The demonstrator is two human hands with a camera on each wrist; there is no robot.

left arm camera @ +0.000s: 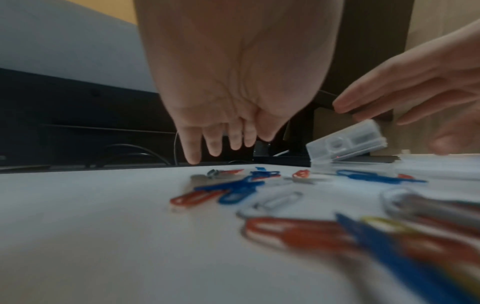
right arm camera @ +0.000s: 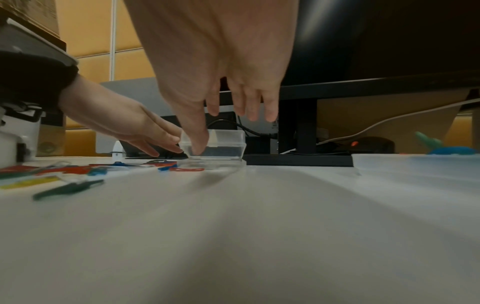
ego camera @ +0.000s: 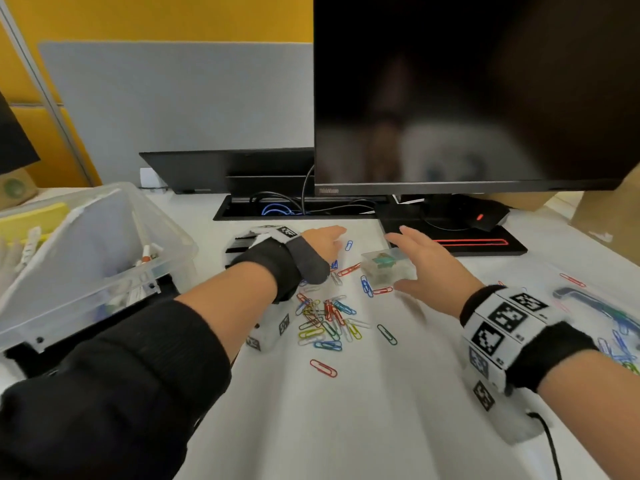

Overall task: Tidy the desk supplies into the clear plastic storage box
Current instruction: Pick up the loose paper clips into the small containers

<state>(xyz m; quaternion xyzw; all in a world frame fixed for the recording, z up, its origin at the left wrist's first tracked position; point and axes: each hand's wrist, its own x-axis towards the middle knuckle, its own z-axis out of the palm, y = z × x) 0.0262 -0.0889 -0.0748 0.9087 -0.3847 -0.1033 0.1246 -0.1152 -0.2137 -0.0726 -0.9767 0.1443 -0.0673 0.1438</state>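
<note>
Nearest, below both wrists, a single red paper clip (ego camera: 323, 368) lies alone on the white desk (ego camera: 363, 427). Just beyond it, between the two forearms and closer to the left wrist, sits the main heap of coloured paper clips (ego camera: 327, 318), tangled together in red, blue, green, yellow and white; a green clip (ego camera: 387, 334) lies a little apart on the side of the right hand. To the outside of the right wrist, a clear lid (ego camera: 595, 306) lies flat with more clips around it.

The left hand (ego camera: 323, 245) reaches forward low over the desk with its fingers straight and slightly spread, holding nothing; in the left wrist view its fingertips (left arm camera: 193, 158) hang just above the surface, and whether they touch it cannot be told. A blue clip (ego camera: 349, 245) lies just beside these fingers.

The right hand (ego camera: 431, 268) is spread wide, fingers relaxed, and hovers at a small clear case (ego camera: 388, 266) that stands between the two hands. In the right wrist view the thumb (right arm camera: 197, 142) comes down in front of the case's wall; a firm grip is not visible.

To the outside of the left forearm, the clear plastic storage box (ego camera: 166, 237) stands tilted, with pens and other supplies inside. Beyond both hands rises a dark monitor (ego camera: 467, 91) on its stand.
</note>
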